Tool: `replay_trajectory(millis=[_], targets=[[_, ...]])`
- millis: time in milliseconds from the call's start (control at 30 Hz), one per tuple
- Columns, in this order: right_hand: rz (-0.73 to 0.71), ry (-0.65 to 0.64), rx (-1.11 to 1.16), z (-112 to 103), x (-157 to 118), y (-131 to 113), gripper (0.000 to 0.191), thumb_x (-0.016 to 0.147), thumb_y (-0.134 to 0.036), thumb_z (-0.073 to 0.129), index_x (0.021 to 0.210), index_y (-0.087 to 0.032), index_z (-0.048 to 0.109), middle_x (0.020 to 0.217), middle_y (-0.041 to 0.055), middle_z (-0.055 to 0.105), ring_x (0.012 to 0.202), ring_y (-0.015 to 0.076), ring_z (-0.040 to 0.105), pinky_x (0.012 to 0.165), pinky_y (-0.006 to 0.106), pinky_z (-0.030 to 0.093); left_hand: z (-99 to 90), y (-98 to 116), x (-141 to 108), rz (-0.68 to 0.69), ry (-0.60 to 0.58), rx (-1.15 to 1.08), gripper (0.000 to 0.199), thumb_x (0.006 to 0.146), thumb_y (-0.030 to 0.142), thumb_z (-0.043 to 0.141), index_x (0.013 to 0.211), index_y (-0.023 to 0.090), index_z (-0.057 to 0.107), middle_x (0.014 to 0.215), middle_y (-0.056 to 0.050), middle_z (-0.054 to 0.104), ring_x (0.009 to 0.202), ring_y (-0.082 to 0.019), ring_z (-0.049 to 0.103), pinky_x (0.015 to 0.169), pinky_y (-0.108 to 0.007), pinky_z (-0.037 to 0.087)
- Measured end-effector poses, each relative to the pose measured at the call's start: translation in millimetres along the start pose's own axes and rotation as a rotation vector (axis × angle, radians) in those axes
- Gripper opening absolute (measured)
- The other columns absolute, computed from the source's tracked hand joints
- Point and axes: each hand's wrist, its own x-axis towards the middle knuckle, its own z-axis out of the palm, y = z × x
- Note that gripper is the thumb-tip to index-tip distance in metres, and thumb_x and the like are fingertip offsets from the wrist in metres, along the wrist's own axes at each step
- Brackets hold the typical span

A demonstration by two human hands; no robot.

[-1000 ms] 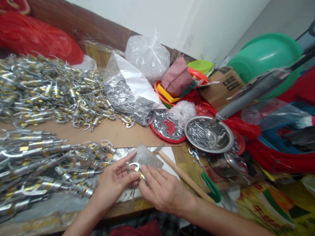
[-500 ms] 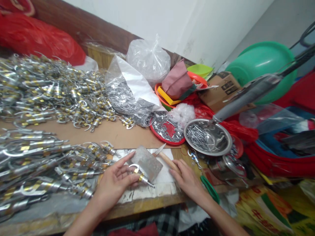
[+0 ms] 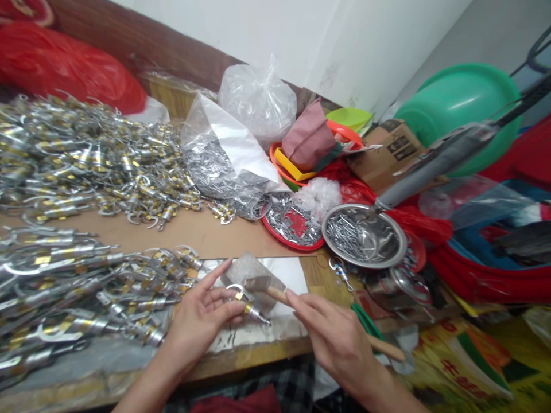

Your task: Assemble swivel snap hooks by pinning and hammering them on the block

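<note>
My left hand [image 3: 206, 315] pinches a small silver metal fitting [image 3: 252, 310] with a curved hook and yellow bands. The fitting lies against the near side of a flat grey metal block [image 3: 247, 267], which rests on white paper [image 3: 295, 275]. My right hand [image 3: 333, 330] is wrapped round the wooden handle of a hammer [image 3: 275, 293]. Its head is over the block, just beside the fitting's hook; I cannot tell whether they touch. The hammer's handle end sticks out to the right behind my hand.
Heaps of similar fittings [image 3: 94, 155] cover the left of the table. A red tray [image 3: 297, 246] of small metal pieces and a steel bowl [image 3: 387, 238] of pins stand beyond my right hand. A grey tool arm [image 3: 422, 166] slants above the bowl.
My right hand has swung the hammer left, bringing its head from the block's far right edge to over the block by the fitting. The left hand stays nearly still.
</note>
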Motion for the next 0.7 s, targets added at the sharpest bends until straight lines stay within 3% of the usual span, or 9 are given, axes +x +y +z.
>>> replay_trajectory(millis=[133,267,333,433,600,700], targets=[[0.058,-0.016,0.050,4.5,-5.0,0.6,0.049,0.082,-0.007,0.037,0.128,-0.024,0.040,0.096,0.0073,0.063,0.080,0.0174,0.061,0.066,0.028,0.052,-0.1,0.1,-1.2,0.021,-0.019,0.021,0.084,0.054,0.014,0.074,0.128,0.019,0.035,0.065,0.002,0.064,0.055,-0.014,0.062,0.052,-0.025,0.054],[0.314,0.061,0.207,10.3,-8.9,22.6,0.039,0.082,-0.019,0.047,0.121,-0.022,0.049,0.105,0.0071,0.063,0.089,0.0189,0.061,0.075,0.030,0.052,-0.7,1.7,-2.2,0.026,-0.030,0.064,0.076,0.055,0.016,0.074,0.123,0.019,0.040,0.065,0.002,0.066,0.060,-0.015,0.064,0.056,-0.025,0.053],[0.442,0.074,0.292,13.9,-10.1,39.3,0.038,0.079,-0.024,0.053,0.117,-0.020,0.053,0.106,0.0068,0.063,0.092,0.0215,0.061,0.077,0.033,0.051,-1.1,2.7,-1.9,0.036,-0.045,0.129,0.055,0.054,0.018,0.073,0.106,0.016,0.055,0.065,0.000,0.068,0.063,-0.017,0.065,0.062,-0.026,0.052],[0.552,-0.028,0.358,19.4,-9.7,58.2,0.038,0.077,-0.030,0.055,0.114,-0.019,0.056,0.107,0.0070,0.063,0.093,0.0237,0.061,0.079,0.037,0.050,-1.9,3.8,-1.4,0.081,-0.019,0.321,0.019,0.056,0.024,0.071,0.072,0.015,0.065,0.065,-0.003,0.071,0.065,-0.019,0.065,0.065,-0.027,0.050],[0.462,-0.215,0.139,22.1,7.7,67.8,0.031,0.083,-0.034,0.048,0.106,-0.020,0.061,0.099,0.0070,0.066,0.088,0.0194,0.061,0.077,0.031,0.047,-7.3,0.7,1.3,0.284,0.049,0.573,0.012,0.059,0.032,0.068,0.063,0.021,0.070,0.076,-0.004,0.070,0.078,-0.021,0.062,0.073,-0.030,0.047],[0.443,-0.195,-0.156,19.6,36.4,82.7,0.027,0.088,-0.027,0.041,0.101,-0.021,0.063,0.098,0.0047,0.064,0.091,0.0150,0.058,0.080,0.024,0.044,-9.9,-3.7,3.7,0.426,0.065,0.656,0.012,0.060,0.033,0.067,0.063,0.022,0.071,0.087,-0.005,0.064,0.085,-0.022,0.059,0.078,-0.031,0.044]])
